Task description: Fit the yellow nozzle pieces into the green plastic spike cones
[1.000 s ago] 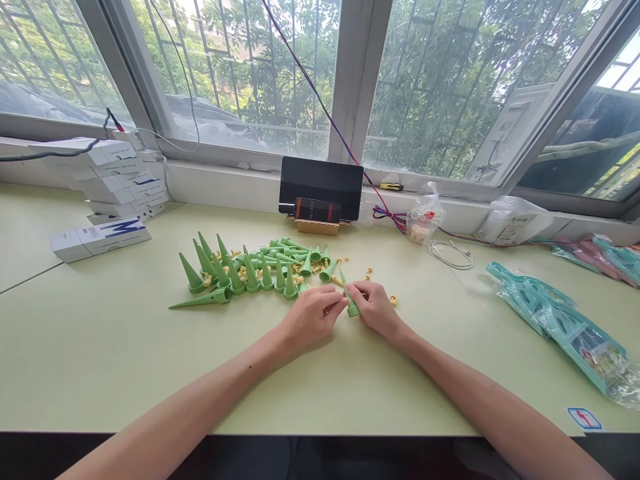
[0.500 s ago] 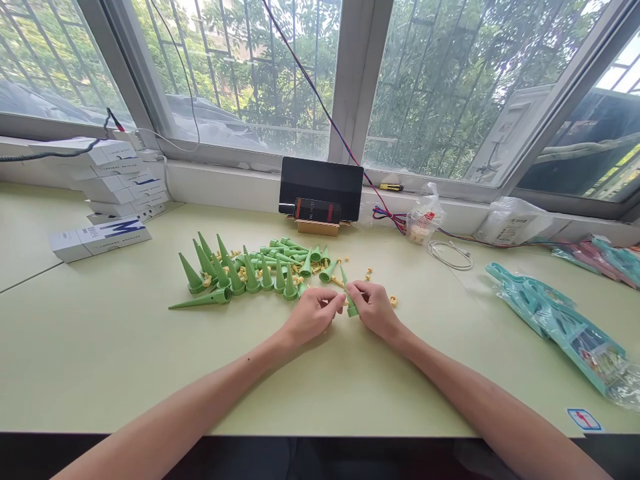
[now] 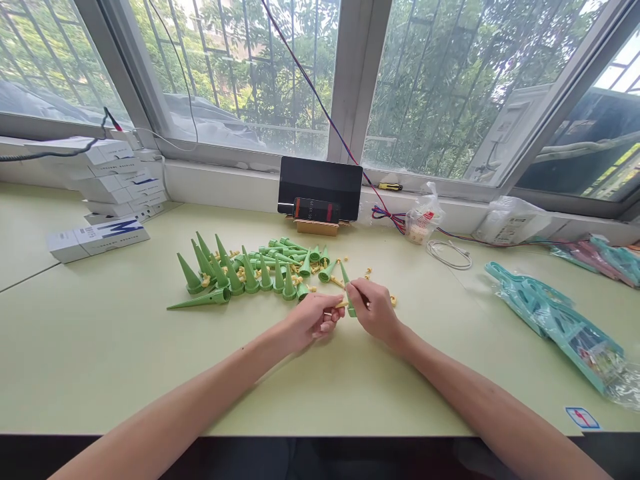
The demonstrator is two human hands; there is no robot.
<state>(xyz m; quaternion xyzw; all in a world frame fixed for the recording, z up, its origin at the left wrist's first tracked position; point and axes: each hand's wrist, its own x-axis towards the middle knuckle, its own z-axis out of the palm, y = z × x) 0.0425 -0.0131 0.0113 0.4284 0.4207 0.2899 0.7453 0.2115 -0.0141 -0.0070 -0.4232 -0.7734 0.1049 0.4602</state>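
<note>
My right hand [image 3: 376, 308] is closed around a green plastic spike [image 3: 346, 275], held upright with its tip up and its wide base low over the table. From the left, my left hand [image 3: 316, 316] pinches a small yellow plastic piece [image 3: 341, 305] whose end meets the side of that spike near its base. Whether the piece sits inside the spike I cannot tell. Left of my hands stand several green spikes [image 3: 251, 273] on their bases, some with yellow pieces among them. Behind these lies a heap of loose green spikes [image 3: 287, 251].
A phone [image 3: 315, 209] leans against a dark tablet [image 3: 320, 181] at the back. White boxes [image 3: 100, 239] are stacked at the left. Teal plastic tools [image 3: 555, 320] in clear wrapping lie right, near a coiled white cable [image 3: 450, 255]. Small yellow parts [image 3: 369, 272] lie beyond my right hand.
My left hand has turned and shifted slightly, so the yellow piece between its fingertips now shows against the spike. My right hand keeps the spike in nearly the same place.
</note>
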